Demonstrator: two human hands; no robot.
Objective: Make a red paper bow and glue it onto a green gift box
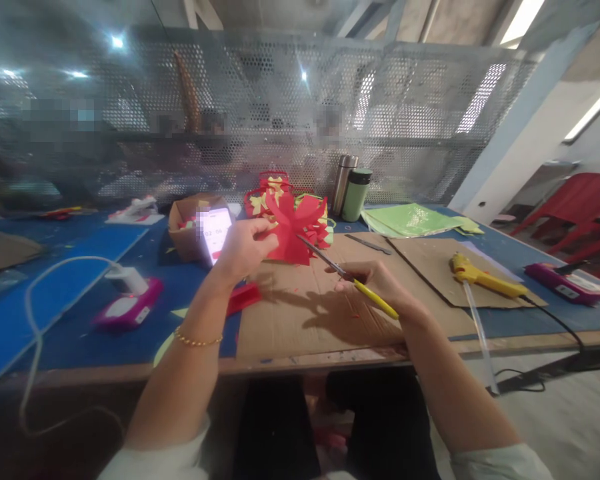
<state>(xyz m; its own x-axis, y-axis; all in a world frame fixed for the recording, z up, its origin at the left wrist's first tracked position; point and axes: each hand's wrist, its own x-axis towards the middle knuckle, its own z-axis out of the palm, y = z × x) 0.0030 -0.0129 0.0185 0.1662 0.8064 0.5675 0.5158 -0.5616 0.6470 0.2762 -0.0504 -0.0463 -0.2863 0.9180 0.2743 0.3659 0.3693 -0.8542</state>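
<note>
My left hand is closed, its fingers pinching the left edge of a red paper cutout with petal-like strips that fan upward. In my right hand is a pair of yellow-handled scissors, seen edge-on. The tips of their thin metal blades meet the middle of the red paper in this view; whether paper lies between them I cannot tell. Behind the cutout stand red paper decorations with yellow pieces. Under both hands lies a cardboard sheet.
To the left are a lit phone, a cardboard box and a magenta power strip with a white cable. A metal flask and green tumbler stand behind. At right lie a dark blade, green sheets and a yellow glue gun.
</note>
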